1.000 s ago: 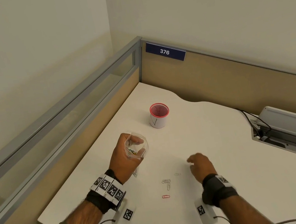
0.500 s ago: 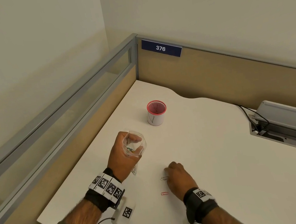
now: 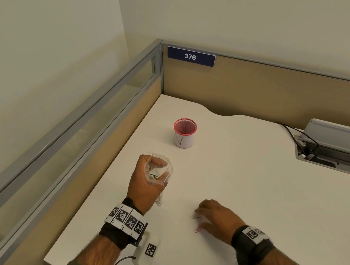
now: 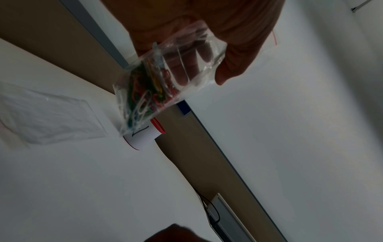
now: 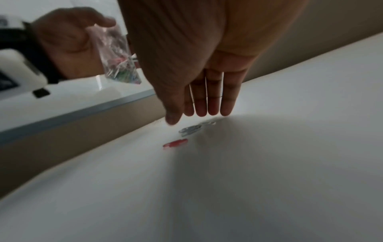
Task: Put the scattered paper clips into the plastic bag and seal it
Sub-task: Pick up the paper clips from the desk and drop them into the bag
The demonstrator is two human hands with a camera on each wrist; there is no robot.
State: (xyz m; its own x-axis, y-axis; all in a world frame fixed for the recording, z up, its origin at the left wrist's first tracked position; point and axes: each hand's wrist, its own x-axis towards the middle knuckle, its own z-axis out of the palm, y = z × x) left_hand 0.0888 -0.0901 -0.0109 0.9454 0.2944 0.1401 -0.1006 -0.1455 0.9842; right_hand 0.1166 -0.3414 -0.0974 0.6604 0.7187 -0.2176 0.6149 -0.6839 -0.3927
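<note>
Plastic bag point(image 3: 158, 171): clear, mouth held open and raised above the desk point(image 3: 259, 199); holds a bunch of coloured paper clips point(image 4: 145, 91) at its bottom.
Left hand point(image 3: 145, 182): fingers curled round the plastic bag, grasping it.
Right hand point(image 3: 218, 216): released, fingers straight and together, tips low over the loose clips.
Loose clips: silver clip point(image 3: 195, 216) and red clip point(image 3: 197, 230) lie on the desk, just beside the right fingertips.
Cup point(image 3: 184, 133): white, red rim, upright beyond the bag; contents unclear.
Second bag point(image 4: 49, 114): flat on the desk.
Cable box point(image 3: 342, 148): right edge, well apart.
</note>
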